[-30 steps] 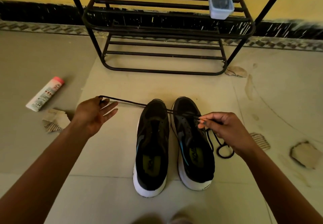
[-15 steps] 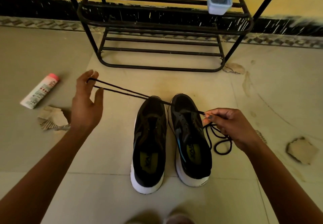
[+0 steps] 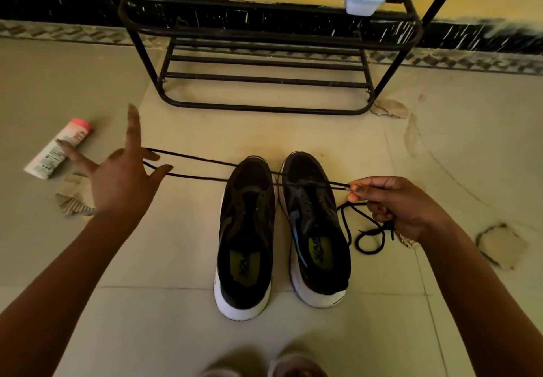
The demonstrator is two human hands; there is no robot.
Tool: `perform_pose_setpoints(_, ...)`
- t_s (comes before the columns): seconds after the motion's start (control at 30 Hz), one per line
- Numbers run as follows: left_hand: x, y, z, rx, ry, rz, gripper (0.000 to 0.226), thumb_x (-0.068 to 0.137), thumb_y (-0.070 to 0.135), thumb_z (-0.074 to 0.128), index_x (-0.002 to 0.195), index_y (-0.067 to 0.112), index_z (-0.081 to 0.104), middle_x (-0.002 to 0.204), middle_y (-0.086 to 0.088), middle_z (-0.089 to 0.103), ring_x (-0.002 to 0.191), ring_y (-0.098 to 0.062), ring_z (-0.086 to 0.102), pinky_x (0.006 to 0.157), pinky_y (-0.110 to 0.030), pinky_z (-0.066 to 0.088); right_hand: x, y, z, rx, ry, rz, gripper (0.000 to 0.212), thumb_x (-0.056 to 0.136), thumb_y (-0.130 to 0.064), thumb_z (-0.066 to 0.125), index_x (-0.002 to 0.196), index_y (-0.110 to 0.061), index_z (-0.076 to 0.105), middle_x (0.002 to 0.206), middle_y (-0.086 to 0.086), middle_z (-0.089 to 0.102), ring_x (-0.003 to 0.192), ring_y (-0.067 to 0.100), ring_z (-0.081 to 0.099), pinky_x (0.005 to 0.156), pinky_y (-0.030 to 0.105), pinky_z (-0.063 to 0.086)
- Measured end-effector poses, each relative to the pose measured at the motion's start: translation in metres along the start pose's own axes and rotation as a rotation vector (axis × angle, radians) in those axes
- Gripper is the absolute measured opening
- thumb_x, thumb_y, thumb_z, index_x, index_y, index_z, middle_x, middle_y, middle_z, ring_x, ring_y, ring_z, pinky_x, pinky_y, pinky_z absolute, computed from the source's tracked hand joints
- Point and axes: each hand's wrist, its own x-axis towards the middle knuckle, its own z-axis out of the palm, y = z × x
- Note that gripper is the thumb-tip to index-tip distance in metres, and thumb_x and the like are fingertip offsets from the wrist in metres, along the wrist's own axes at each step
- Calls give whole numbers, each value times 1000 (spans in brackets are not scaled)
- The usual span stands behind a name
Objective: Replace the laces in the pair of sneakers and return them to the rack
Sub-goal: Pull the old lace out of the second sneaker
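two strands of the black lace (image 3: 205,159) now run taut over the toes of both shoes, from my left hand (image 3: 123,179) to my right hand (image 3: 396,209). a second ago the left hand's fingers lay close together. since then it has opened, and its fingers are now splayed wide. the fold of the lace is hooked round the thumb side of the hand, though i cannot tell exactly which digits catch it. the right hand pinches both strands between thumb and fingertips just beside the right sneaker (image 3: 316,224), and the slack tail dangles in loops below it. the left sneaker (image 3: 246,229) sits close beside its mate on the floor in front of the rack (image 3: 264,109), and both look unlaced as far as i can see. i judge that i am doubling the lace to find its middle, so threading has not yet begun.
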Motion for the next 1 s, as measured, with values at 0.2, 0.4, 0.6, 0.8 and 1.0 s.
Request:
perform_pose_setpoints(0.2,-1,-6,6,314,24,250,110,67,-11,66,150,24,2,98,-14,66,106,-31,56,98,-70,-14,0,-2,-3,-56,31,-3,8,85,-9,61,89,-8,68,71,4,69,39,2,30,36,12,24)
perform_pose_setpoints(0.4,-13,-31,21,229,-129,472,108,58,-19,57,149,21,15,99,-3,72,116,-26,57,103,-55,-24,0,0,-17,-155,218,-105,8,84,-10,65,89,-8,70,72,4,70,39,0,32,36,11,25)
perform_pose_setpoints(0.6,-19,-42,32,-297,-155,395,25,84,20,66,109,21,65,78,22,58,87,5,52,109,-36,21,-1,5,-37,-158,286,-117,9,86,-9,63,85,-14,70,65,0,70,44,6,28,36,13,22)
perform_pose_setpoints(0.8,3,-24,8,-942,-189,-238,18,88,9,60,81,24,69,59,17,65,61,2,61,63,-6,49,-2,12,-44,-189,318,-125,11,87,-8,62,91,-15,71,62,-4,70,48,12,28,39,14,23)
perform_pose_setpoints(1.0,7,43,-31,-1132,-358,-309,10,88,5,58,87,12,65,67,-3,66,58,-7,66,59,-12,53,-8,-1,-12,-124,442,-306,27,89,3,52,81,-17,69,67,-2,69,51,5,59,48,13,46)
